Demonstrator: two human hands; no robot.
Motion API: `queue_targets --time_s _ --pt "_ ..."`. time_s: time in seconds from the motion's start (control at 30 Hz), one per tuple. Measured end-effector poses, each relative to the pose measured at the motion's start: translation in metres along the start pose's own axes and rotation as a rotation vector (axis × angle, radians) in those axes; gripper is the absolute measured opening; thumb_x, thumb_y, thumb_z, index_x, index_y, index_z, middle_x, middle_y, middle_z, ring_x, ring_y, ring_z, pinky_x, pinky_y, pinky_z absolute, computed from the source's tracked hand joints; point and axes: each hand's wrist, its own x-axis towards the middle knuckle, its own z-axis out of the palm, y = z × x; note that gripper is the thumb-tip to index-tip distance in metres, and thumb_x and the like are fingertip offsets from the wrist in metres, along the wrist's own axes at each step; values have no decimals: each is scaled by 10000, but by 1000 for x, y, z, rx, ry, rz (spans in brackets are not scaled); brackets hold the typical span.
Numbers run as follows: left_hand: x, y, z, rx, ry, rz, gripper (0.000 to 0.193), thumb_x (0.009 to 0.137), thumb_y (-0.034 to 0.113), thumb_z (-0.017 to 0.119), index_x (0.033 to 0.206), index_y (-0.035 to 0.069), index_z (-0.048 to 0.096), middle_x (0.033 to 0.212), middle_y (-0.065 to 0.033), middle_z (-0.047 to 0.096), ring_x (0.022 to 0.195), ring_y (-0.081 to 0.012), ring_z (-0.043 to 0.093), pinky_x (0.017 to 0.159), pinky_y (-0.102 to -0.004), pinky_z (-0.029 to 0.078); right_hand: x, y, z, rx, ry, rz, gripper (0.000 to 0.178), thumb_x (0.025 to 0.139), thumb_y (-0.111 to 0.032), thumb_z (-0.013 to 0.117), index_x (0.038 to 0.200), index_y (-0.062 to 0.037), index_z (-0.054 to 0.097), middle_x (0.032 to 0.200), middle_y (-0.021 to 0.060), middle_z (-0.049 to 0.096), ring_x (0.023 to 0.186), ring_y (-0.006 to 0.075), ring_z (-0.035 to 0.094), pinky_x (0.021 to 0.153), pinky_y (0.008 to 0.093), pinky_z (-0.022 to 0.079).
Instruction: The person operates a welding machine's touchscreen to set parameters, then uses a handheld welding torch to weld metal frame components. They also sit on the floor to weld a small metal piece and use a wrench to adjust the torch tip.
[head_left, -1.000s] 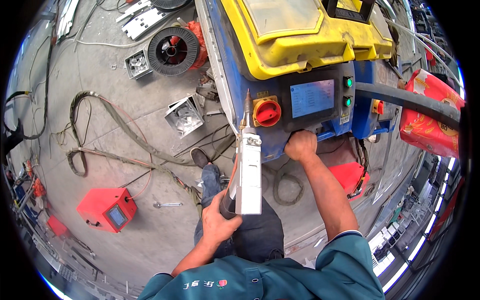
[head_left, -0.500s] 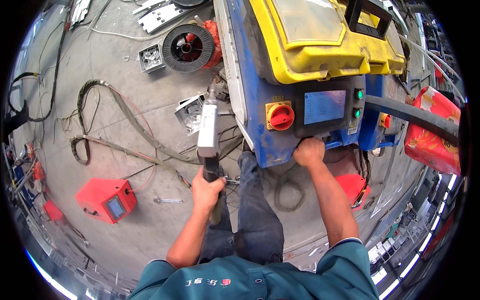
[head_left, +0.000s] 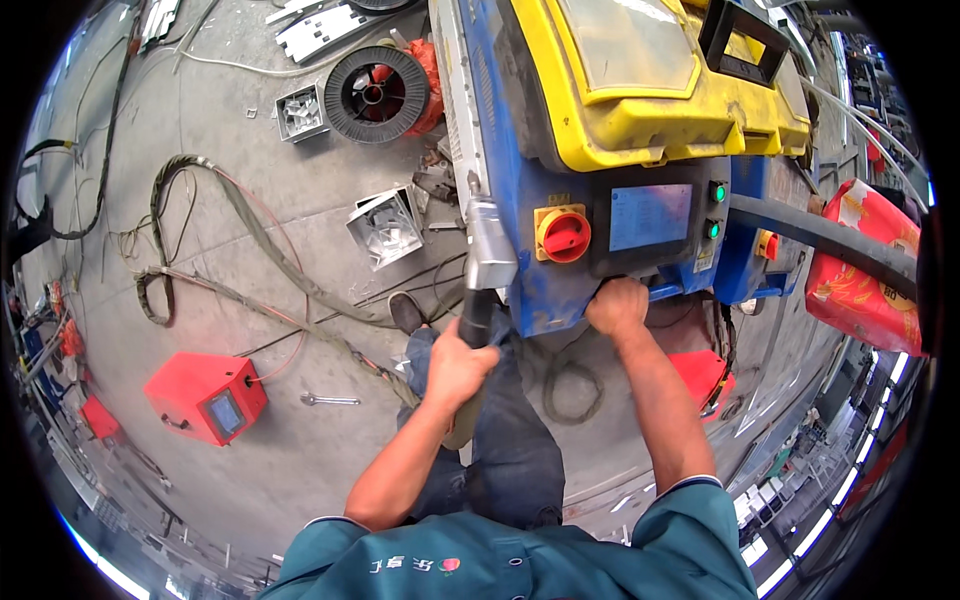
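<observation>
Torch-like tool has swung right since half a second ago, together with the left hand, whose fingers are wrapped around its black handle. Beyond the grip sits its boxy, shiny silver head, then a narrow nozzle pointing forward, seen against the left edge of the blue machine. The right hand stays at the machine's front; whether it grips anything is hidden.
</observation>
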Motion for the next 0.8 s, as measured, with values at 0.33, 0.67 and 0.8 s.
queue_targets --time_s 0.33,0.67,0.8 --pt "-1 -5 -13 60 6 -84 391 688 139 699 1043 -18 653 782 -156 691 708 -252 673 692 -385 532 -2 3 5 1 71 -30 259 741 -284 609 684 -86 767 789 178 748 776 362 738 734 472 580" --pt "8 -17 -4 80 143 -27 415 699 168 705 1065 -22 657 817 -175 703 772 -292 703 758 -401 544 -3 5 4 -11 70 -49 280 769 -293 593 715 -94 781 801 172 752 794 352 744 742 464 582" --pt "5 -16 7 154 75 66 482 687 175 708 1120 -30 659 881 -190 715 816 -313 704 793 -407 542 -1 -1 1 -37 60 -25 271 766 -289 593 712 -98 777 800 171 752 783 344 742 716 458 581"
